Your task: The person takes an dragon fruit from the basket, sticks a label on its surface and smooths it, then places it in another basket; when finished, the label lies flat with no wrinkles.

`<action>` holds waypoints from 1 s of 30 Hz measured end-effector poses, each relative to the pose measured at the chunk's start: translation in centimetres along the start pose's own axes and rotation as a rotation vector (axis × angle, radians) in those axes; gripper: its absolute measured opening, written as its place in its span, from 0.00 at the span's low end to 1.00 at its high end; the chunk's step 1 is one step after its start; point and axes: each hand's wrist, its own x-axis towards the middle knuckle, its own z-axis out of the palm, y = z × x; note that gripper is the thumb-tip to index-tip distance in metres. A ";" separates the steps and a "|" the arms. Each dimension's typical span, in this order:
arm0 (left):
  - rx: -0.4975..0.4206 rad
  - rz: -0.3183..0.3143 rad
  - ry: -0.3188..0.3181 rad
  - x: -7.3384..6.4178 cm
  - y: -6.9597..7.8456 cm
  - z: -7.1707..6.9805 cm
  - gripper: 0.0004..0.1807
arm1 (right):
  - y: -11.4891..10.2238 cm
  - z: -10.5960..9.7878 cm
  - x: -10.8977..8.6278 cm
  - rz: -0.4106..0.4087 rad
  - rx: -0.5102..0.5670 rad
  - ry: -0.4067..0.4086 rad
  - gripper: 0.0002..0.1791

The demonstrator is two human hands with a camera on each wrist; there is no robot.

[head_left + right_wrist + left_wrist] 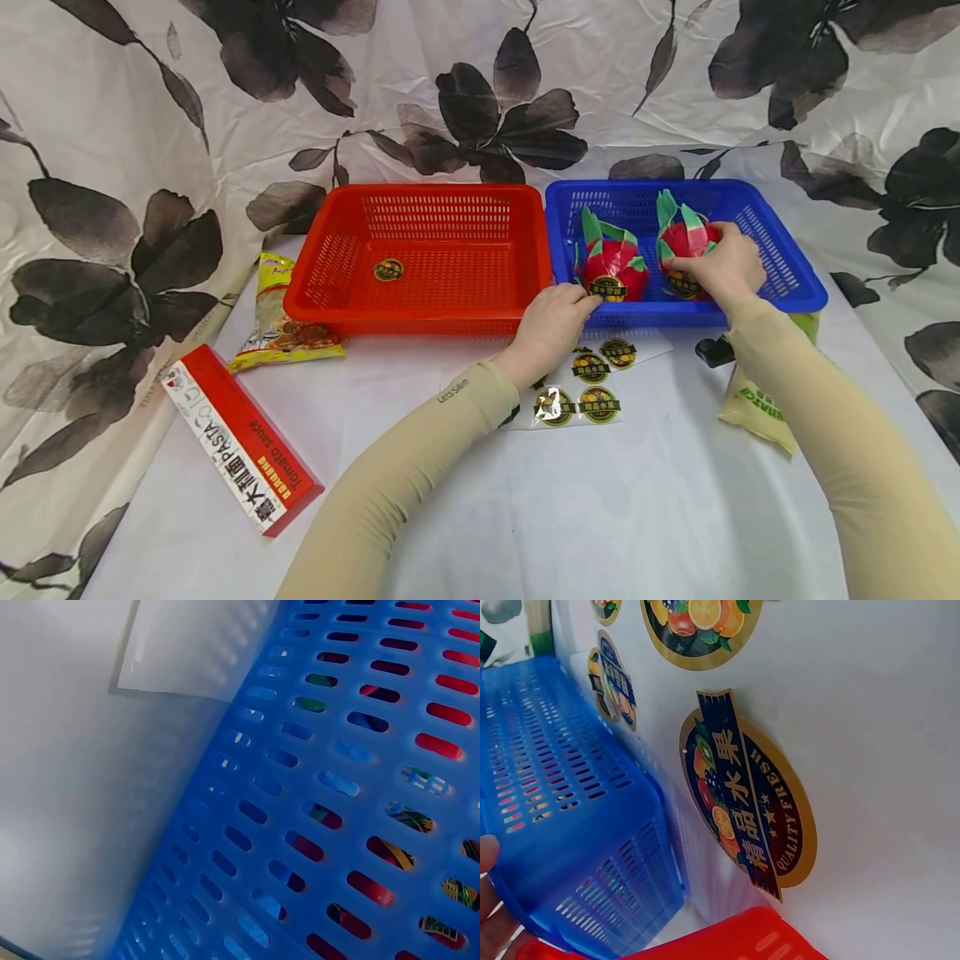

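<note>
My right hand grips a pink dragon fruit with green leaf tips, in the right part of the blue basket. A second dragon fruit stands to its left in the basket. Both bear a round black-and-gold sticker at the front. With my left hand I hold the blue basket's front left corner, by the red basket. The left wrist view catches only some fingertips at the blue rim. In the right wrist view, pink fruit shows through the slotted wall; the right hand is out of that view.
The red basket stands against the blue one, with a round sticker inside. A sticker sheet lies in front. A yellow snack bag and pasta box lie left. A pale green packet is under my right arm.
</note>
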 end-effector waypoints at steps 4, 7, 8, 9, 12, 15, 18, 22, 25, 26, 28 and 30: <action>0.002 -0.001 -0.012 0.0 0.0 0.0 0.17 | 0.0 0.1 0.0 0.004 -0.013 -0.010 0.53; 0.006 -0.006 -0.029 0.0 0.0 -0.1 0.18 | -0.1 0.3 0.1 0.008 -0.021 -0.013 0.52; 0.006 -0.008 -0.033 0.0 0.0 -0.1 0.18 | -0.2 0.3 0.1 0.009 -0.023 -0.013 0.52; 0.007 -0.009 -0.036 0.0 0.0 -0.2 0.18 | -0.2 0.4 0.1 0.008 -0.025 -0.012 0.52; 0.011 -0.012 -0.040 0.0 0.0 -0.2 0.18 | -0.3 0.5 0.0 0.002 -0.037 -0.006 0.51; 0.013 -0.009 -0.038 0.0 0.0 -0.2 0.18 | -0.3 0.6 0.0 0.000 -0.034 -0.011 0.51; 0.013 -0.007 -0.037 0.0 0.0 -0.1 0.18 | -0.4 0.7 0.0 0.001 -0.022 -0.020 0.51; 0.015 -0.007 -0.034 0.0 0.0 0.0 0.18 | -0.4 0.8 0.0 0.003 -0.022 -0.026 0.50; 0.020 -0.006 -0.030 0.0 0.0 0.0 0.18 | -0.4 0.8 0.0 0.006 -0.028 -0.029 0.50; 0.020 -0.005 -0.028 0.0 0.0 0.0 0.18 | -0.4 0.8 0.0 0.005 -0.029 -0.031 0.50; 0.021 -0.002 -0.024 0.0 0.0 0.0 0.18 | -0.4 0.9 0.0 0.005 -0.029 -0.033 0.50; 0.021 0.000 -0.021 0.0 0.0 0.0 0.18 | -0.4 0.9 0.0 0.005 -0.031 -0.035 0.50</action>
